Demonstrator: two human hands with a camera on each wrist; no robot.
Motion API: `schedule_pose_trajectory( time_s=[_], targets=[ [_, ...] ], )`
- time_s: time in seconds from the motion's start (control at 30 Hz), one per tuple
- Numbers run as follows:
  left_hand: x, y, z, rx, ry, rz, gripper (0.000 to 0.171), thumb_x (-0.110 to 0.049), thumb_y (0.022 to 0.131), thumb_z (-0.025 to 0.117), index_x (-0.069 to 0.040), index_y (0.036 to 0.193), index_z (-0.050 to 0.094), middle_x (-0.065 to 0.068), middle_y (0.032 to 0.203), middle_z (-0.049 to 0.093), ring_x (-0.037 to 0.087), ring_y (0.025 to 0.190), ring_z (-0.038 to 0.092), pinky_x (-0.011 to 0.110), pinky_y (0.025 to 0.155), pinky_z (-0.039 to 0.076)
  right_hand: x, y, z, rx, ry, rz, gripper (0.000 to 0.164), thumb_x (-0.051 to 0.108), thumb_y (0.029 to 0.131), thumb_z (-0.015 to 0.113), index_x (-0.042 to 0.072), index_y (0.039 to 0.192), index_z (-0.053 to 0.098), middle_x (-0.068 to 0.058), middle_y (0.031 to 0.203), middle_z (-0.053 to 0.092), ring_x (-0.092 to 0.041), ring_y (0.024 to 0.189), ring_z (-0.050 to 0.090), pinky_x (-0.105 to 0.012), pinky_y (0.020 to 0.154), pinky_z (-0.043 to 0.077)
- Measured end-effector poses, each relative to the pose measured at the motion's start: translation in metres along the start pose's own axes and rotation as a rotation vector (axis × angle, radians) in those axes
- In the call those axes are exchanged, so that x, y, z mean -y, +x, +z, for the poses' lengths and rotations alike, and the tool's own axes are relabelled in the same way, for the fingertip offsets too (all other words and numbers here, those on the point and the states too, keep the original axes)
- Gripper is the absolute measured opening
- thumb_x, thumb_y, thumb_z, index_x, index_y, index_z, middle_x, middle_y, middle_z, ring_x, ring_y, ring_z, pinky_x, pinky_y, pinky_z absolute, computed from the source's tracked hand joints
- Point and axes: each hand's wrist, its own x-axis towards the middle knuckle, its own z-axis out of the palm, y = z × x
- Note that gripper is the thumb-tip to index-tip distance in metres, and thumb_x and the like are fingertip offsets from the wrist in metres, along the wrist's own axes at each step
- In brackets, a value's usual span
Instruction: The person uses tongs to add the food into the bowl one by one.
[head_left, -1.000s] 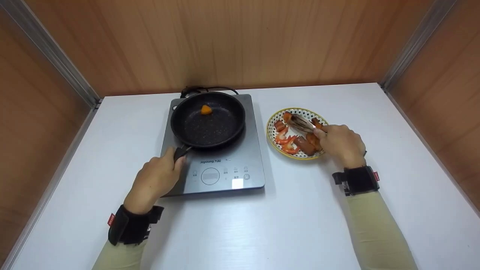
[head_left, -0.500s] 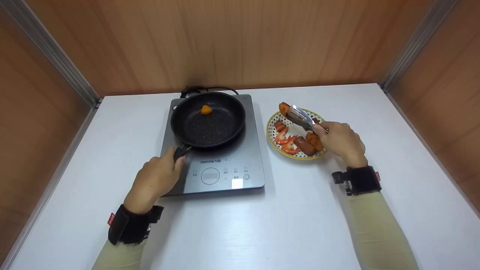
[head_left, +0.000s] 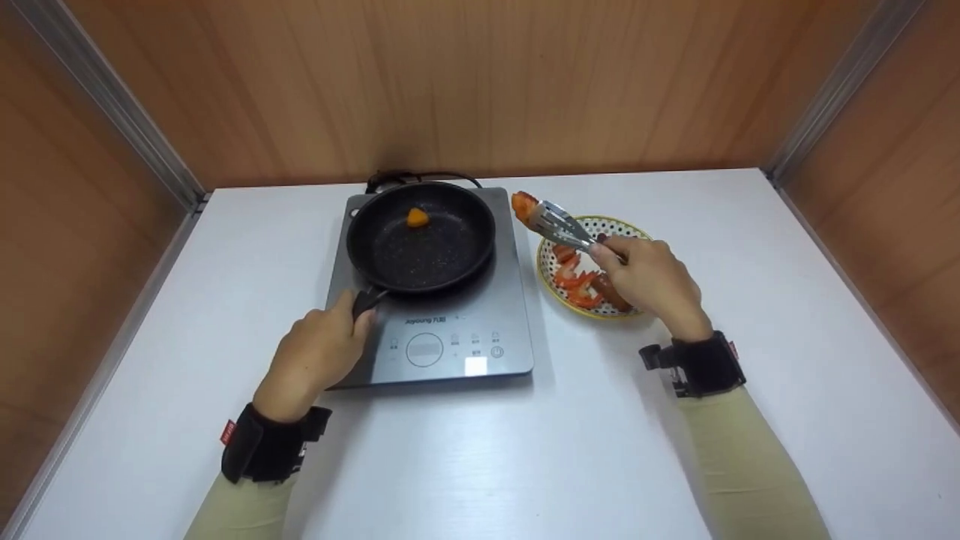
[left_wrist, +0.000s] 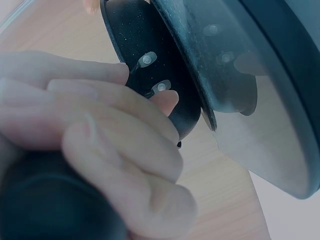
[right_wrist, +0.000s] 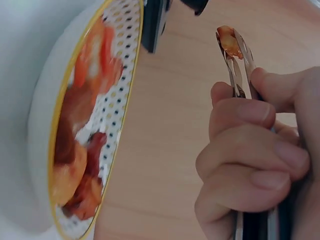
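My left hand (head_left: 316, 346) grips the black handle (head_left: 367, 300) of a dark frying pan (head_left: 424, 259), which sits on a flat induction cooker (head_left: 465, 322). In the left wrist view the fingers (left_wrist: 115, 120) curl round the handle, with the riveted pan wall beyond. Inside the pan lies one orange chunk (head_left: 417, 218). My right hand (head_left: 651, 279) holds metal tongs (head_left: 561, 225), raised over the left rim of a patterned plate (head_left: 547, 289). Their tips pinch a browned orange food piece (right_wrist: 229, 41), between plate and pan. Red shrimp-like pieces (head_left: 576, 283) and brown chunks (right_wrist: 75, 115) lie on the plate.
A black cable (head_left: 442, 175) runs behind the cooker. Wood-grain panels (head_left: 525, 90) enclose the white table (head_left: 480, 457) at the back and both sides. The cooker's touch controls (head_left: 424, 350) face the front.
My right hand has lifted the tongs with the food piece off the plate and carried it left, toward the pan. My left hand keeps its grip on the handle.
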Motion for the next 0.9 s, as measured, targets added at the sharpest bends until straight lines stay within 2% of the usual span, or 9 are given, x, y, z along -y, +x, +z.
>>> schedule_pose_trajectory(
  time_s=[0.2, 0.4, 0.57, 0.7, 0.9],
  targets=[
    [0.000, 0.000, 0.000, -0.005, 0.010, -0.008, 0.028, -0.030, 0.113, 0.049, -0.003, 0.109, 0.052, 0.012, 0.074, 0.056, 0.029, 0.066, 0.055, 0.039, 0.055, 0.039, 0.029, 0.016, 0.003, -0.021, -0.058, -0.074, 0.042, 0.051, 0.110, 0.053, 0.017, 0.118, 0.077, -0.004, 0.083, 0.059, -0.024, 0.077, 0.053, -0.039, 0.060, 0.036],
    [0.001, 0.001, -0.001, -0.001, 0.027, -0.002, 0.029, -0.031, 0.114, 0.048, -0.003, 0.110, 0.051, 0.014, 0.076, 0.059, 0.029, 0.067, 0.055, 0.042, 0.057, 0.040, 0.062, 0.036, 0.012, -0.020, -0.160, -0.102, 0.040, 0.052, 0.109, 0.053, 0.020, 0.098, 0.074, -0.003, 0.077, 0.059, -0.025, 0.074, 0.057, -0.040, 0.058, 0.037],
    [0.001, 0.000, 0.000, -0.002, 0.017, -0.011, 0.029, -0.032, 0.114, 0.048, -0.003, 0.109, 0.051, 0.012, 0.074, 0.056, 0.029, 0.066, 0.054, 0.040, 0.056, 0.038, 0.088, 0.051, 0.026, 0.002, -0.252, -0.094, 0.042, 0.054, 0.109, 0.051, 0.020, 0.107, 0.076, -0.009, 0.093, 0.072, -0.032, 0.083, 0.067, -0.046, 0.060, 0.045],
    [-0.001, 0.000, 0.000, 0.001, 0.010, -0.013, 0.029, -0.032, 0.114, 0.048, -0.004, 0.110, 0.051, 0.012, 0.075, 0.056, 0.029, 0.068, 0.055, 0.041, 0.057, 0.039, 0.103, 0.061, 0.035, 0.011, -0.286, -0.064, 0.045, 0.054, 0.109, 0.051, 0.019, 0.116, 0.077, -0.012, 0.105, 0.075, -0.035, 0.090, 0.070, -0.051, 0.066, 0.051],
    [-0.005, 0.002, 0.001, 0.011, 0.017, -0.013, 0.031, -0.034, 0.114, 0.047, -0.003, 0.114, 0.051, 0.016, 0.079, 0.059, 0.032, 0.071, 0.056, 0.045, 0.059, 0.042, 0.111, 0.071, 0.044, 0.008, -0.329, -0.036, 0.047, 0.052, 0.108, 0.051, 0.013, 0.111, 0.078, -0.017, 0.109, 0.075, -0.040, 0.096, 0.072, -0.056, 0.077, 0.054]
  ],
)
